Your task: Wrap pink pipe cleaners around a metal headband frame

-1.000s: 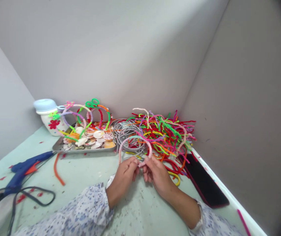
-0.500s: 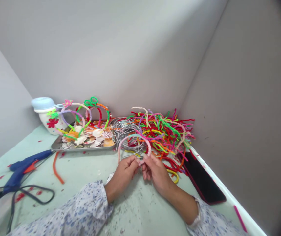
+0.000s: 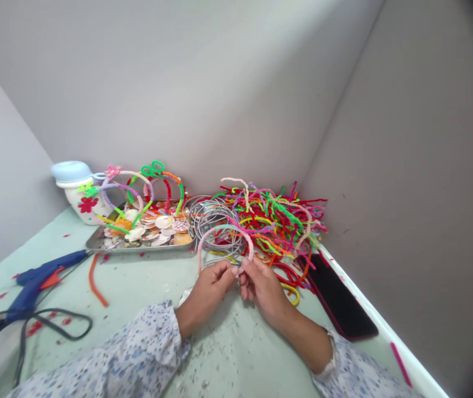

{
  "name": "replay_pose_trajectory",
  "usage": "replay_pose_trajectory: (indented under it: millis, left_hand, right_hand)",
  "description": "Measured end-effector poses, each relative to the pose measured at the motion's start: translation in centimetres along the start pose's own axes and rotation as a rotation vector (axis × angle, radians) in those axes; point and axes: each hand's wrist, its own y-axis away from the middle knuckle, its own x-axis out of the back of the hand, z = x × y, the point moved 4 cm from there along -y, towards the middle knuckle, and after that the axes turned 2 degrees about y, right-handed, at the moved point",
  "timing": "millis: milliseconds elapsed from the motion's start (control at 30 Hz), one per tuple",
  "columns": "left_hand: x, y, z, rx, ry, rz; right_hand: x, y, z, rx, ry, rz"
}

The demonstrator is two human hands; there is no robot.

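A fuzzy headband, wrapped in pale pink with a light blue stretch at its top, arches up in front of me. My right hand pinches its right end between thumb and fingers. Close beside it, my left hand has thumb and forefinger pressed together at the same end, on a small bit of pink. The headband's left end drops behind my left hand. Just behind the arch lies a coil of grey wire hoops.
A metal tray of shells holds finished headbands, beside a white cup. Colourful pipe cleaners are heaped at the back right, near a black phone. A blue glue gun with its cable lies left.
My left hand's fingertips have moved slightly right, closer to my right hand's. The headband stays in nearly the same place.
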Motion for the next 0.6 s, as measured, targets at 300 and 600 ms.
replay_pose_trajectory:
  millis: [300,600]
  left_hand:
    - [-0.2,0.2,-0.3,-0.097,-0.169,-0.014]
    - [0.1,0.7,0.6,-0.174,-0.528,0.072]
  right_hand:
    - [0.1,0.0,0.1,0.003,0.004,0.004]
    - [0.1,0.1,0.0,-0.006,0.01,0.009]
